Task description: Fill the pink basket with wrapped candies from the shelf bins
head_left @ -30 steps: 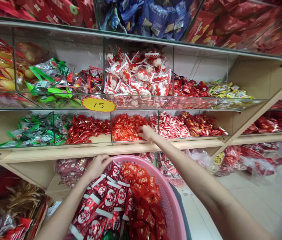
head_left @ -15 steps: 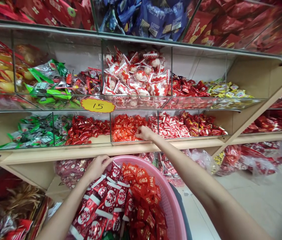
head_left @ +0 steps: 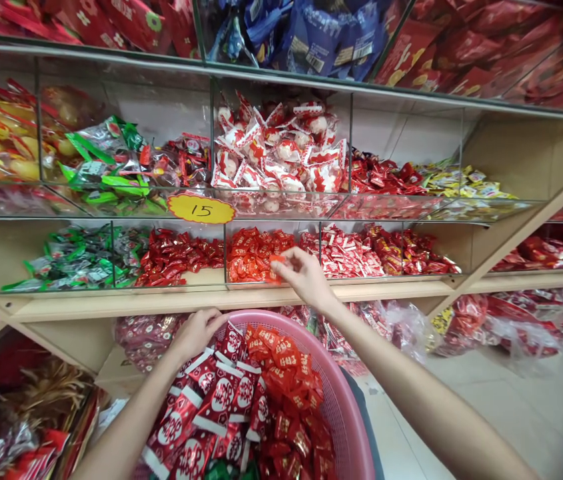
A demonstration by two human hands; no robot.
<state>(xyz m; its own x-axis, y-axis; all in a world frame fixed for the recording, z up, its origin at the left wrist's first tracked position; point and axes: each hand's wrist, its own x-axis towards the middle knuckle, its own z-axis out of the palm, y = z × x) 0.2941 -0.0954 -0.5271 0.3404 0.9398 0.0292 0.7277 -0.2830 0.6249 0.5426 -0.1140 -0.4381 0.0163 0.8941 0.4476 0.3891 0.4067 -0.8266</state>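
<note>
My left hand (head_left: 202, 335) grips the far left rim of a pink plastic basket (head_left: 340, 380). Inside the basket lie dark red packets with white ends (head_left: 221, 393), orange-red wrapped candies (head_left: 286, 360) and darker red candies (head_left: 296, 440); a bit of green shows at the bottom. My right hand (head_left: 305, 275) is in front of the lower shelf, its thumb and fingers pinched on an orange-red wrapped candy (head_left: 277, 268). Behind it, a shelf compartment holds a pile of similar orange-red candies (head_left: 251, 257).
Clear dividers split the shelves. Red candies (head_left: 174, 257) and green packets (head_left: 86, 257) lie to the left, pink-and-white candies (head_left: 348, 253) to the right. A yellow price tag (head_left: 201, 210) reads 15. Bagged goods (head_left: 391, 327) sit below the wooden shelf edge (head_left: 386, 289), above a tiled floor (head_left: 501, 400).
My right hand has drawn back from the orange-red candy pile toward me, and a candy now shows between its fingers. My left hand stays on the basket rim. The view has shifted slightly.
</note>
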